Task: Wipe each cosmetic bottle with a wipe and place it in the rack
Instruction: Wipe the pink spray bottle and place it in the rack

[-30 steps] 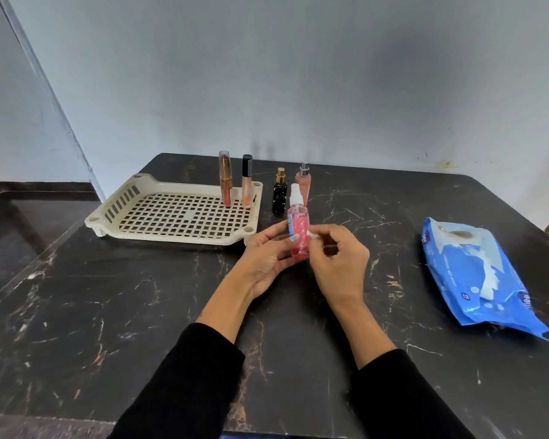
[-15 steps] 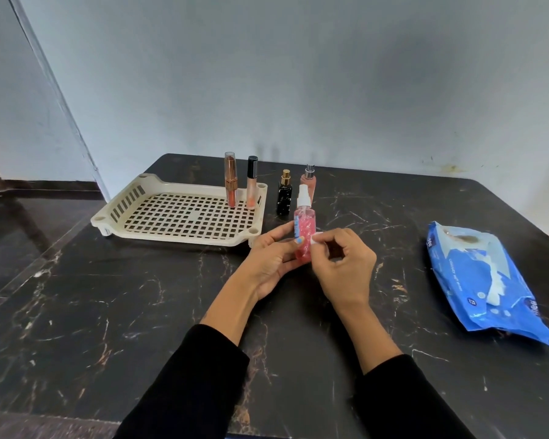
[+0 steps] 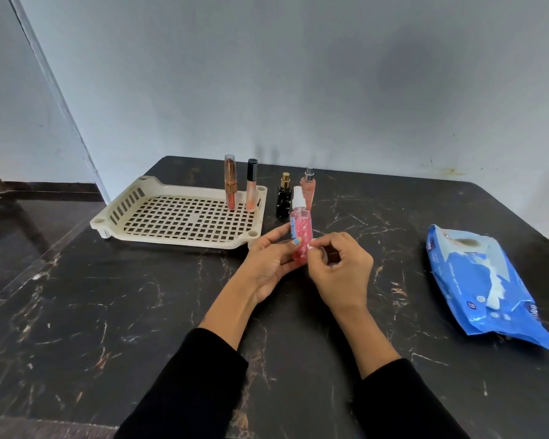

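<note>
Head view only. Left hand [image 3: 268, 264] grips pink spray bottle [image 3: 301, 231] from the left, fingers curled round its lower body, thumb on the front. Bottle is upright, white pump cap on top, held above the dark marble table [image 3: 140, 312], just in front of the rack's near right corner.

Right hand [image 3: 339, 270] is curled, thumb and forefinger pinching a small white wipe [image 3: 312, 245] against the bottle's right side. Only a scrap of the wipe shows between the fingertips; rest hidden in the hand.

Rack [image 3: 114, 213]: cream plastic, grid floor, sits on the table left of the hands. Two items stand upright in it at the far right edge: copper lipstick tube [image 3: 230, 185] and, just beside it on the right, a lip gloss [image 3: 251, 185] with black cap. Rest of the rack floor is bare grid.

Outside the rack, on the table just right of it: black bottle [image 3: 283, 198] with gold cap, and a peach bottle [image 3: 308, 188] with silver sprayer right beside it. Both upright, both behind the held bottle; the pump cap overlaps the peach bottle in view.

Blue wipes pack [image 3: 476, 280] lies flat on the table well to the right of the hands, flap open, white wipe sticking out of the opening.

Black sleeves cover both forearms at the bottom of frame.
</note>
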